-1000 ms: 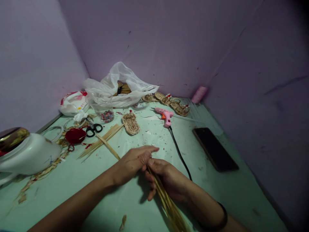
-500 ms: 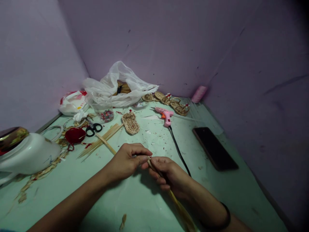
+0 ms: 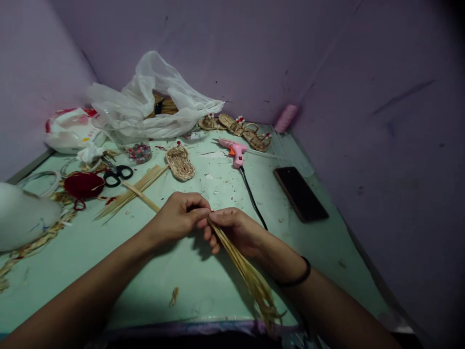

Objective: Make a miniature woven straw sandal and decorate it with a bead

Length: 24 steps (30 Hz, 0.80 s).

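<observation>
My left hand (image 3: 181, 215) and my right hand (image 3: 241, 230) meet fingertip to fingertip over the pale green table (image 3: 152, 286). Both pinch the upper end of a bundle of yellowish straw strips (image 3: 245, 271), which hangs down toward the table's front edge. The pinched end itself is mostly covered by my fingers. Beyond my hands lies a small woven sandal sole (image 3: 180, 163) with a red-headed pin. Left of it, flat straw strips (image 3: 136, 189) lie crossed on the table.
A pink glue gun (image 3: 235, 151) with a black cord, a phone (image 3: 301, 194), scissors (image 3: 118, 175), red yarn (image 3: 84, 185), a bead cup (image 3: 140, 152), a white plastic bag (image 3: 127, 114), woven sandals (image 3: 240, 127), a pink roll (image 3: 286, 118) and a white vessel (image 3: 25, 218) surround my hands.
The view has shifted, so the table things appear further left and higher. More of the straw bundle shows below my right hand. My hands remain pinched together.
</observation>
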{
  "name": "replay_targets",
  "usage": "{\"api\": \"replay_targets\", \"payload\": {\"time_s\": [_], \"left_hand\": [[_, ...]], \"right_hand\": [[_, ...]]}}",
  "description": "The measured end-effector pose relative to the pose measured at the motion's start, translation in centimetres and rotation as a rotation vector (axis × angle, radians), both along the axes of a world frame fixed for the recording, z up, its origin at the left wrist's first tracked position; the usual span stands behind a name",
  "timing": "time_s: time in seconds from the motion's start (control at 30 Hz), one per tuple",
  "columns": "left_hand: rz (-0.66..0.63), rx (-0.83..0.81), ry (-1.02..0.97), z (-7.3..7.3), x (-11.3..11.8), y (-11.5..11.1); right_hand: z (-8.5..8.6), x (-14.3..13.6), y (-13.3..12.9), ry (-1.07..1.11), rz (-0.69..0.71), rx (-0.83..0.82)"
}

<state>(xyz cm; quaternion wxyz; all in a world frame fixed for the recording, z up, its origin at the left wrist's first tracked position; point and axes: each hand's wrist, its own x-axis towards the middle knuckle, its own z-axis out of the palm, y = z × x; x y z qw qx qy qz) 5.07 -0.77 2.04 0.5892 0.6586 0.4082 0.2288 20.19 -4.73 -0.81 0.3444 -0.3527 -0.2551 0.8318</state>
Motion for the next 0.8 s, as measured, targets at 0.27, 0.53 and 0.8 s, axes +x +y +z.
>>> {"api": "replay_targets", "payload": {"time_s": [0.27,0.53,0.8], "left_hand": [[0.063,0.153,0.029,-0.2,-0.7,0.9],[0.584,-0.395,-0.469,-0.6,-0.9,2.2],[0.290,-0.161,-0.046,-1.8,1.5,-1.6]], "right_hand": [[0.2,0.5,0.1,0.040,-0.011,-0.043],[1.1,1.5,0.7,-0.071,-0.367,0.201],[0.2,0.8,1.0,-0.427,-0.548,0.350]]}}
